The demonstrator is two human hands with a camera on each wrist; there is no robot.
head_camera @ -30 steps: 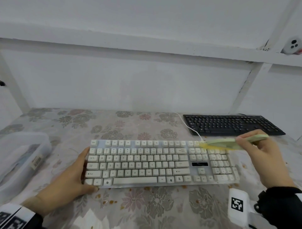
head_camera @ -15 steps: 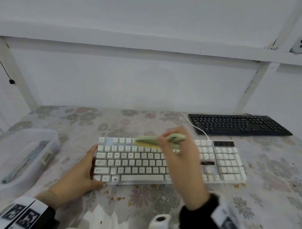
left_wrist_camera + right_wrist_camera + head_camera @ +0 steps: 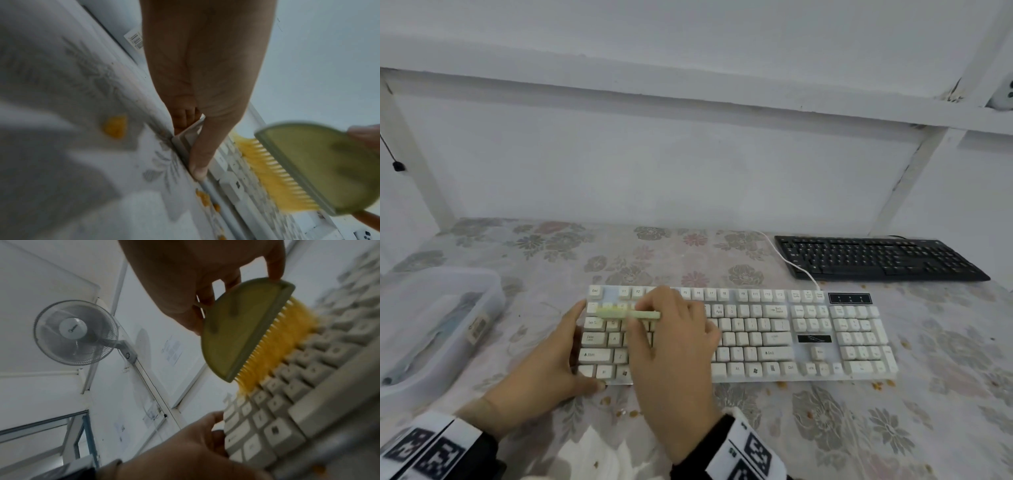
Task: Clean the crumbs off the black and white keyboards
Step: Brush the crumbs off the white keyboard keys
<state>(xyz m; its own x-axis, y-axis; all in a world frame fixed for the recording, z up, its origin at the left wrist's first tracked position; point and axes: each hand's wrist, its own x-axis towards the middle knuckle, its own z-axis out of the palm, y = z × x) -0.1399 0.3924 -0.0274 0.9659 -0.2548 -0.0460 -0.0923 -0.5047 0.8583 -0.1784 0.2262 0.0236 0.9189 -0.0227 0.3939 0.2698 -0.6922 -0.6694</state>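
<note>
White wall and white frame bars fill the upper half of the head view, and below them a flowered tablecloth [image 3: 825,428] covers the table. Your white keyboard [image 3: 774,329] lies across the centre of the frame, its cable running up toward the black keyboard [image 3: 876,257], which sits well apart at the right, near the wall. Your left hand [image 3: 541,370] grips the white keyboard's left end, thumb along the front edge and fingers curled round the side. Your right hand [image 3: 674,346] pinches a pale green brush [image 3: 630,313] by its back; its yellow bristles [image 3: 283,340] press onto the keys at the keyboard's upper left. Orange crumbs [image 3: 878,385] dot the cloth just beside the keyboard's front edge, and more [image 3: 115,126] show near your left thumb. At the left of the frame stands a translucent plastic box [image 3: 482,291] with a barcode label. In the right wrist view, a wall fan [image 3: 76,332] hangs at the left.
</note>
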